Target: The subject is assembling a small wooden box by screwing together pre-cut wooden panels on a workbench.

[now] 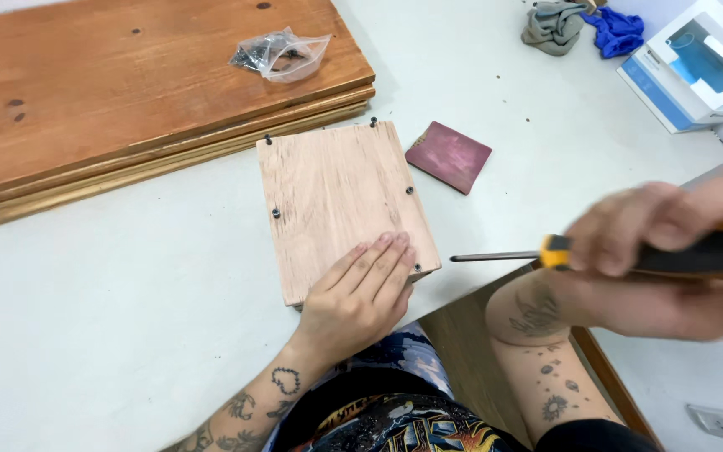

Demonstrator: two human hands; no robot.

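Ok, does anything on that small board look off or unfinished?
Yes: the dark screws along the edges of the pale square wooden board stand proud, not driven flush. The left hand presses its near corner; the right hand holds a yellow-and-black screwdriver.

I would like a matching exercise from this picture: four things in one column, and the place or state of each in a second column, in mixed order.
Things:
1. screwdriver
2. plastic bag of screws
3. small wooden board
4. dark red square

Places or states:
A. lying on the stack of brown boards
B. pressed down by the left hand
C. held in the right hand
D. flat on the white table, right of the small board

Pairs: 1-C, 2-A, 3-B, 4-D
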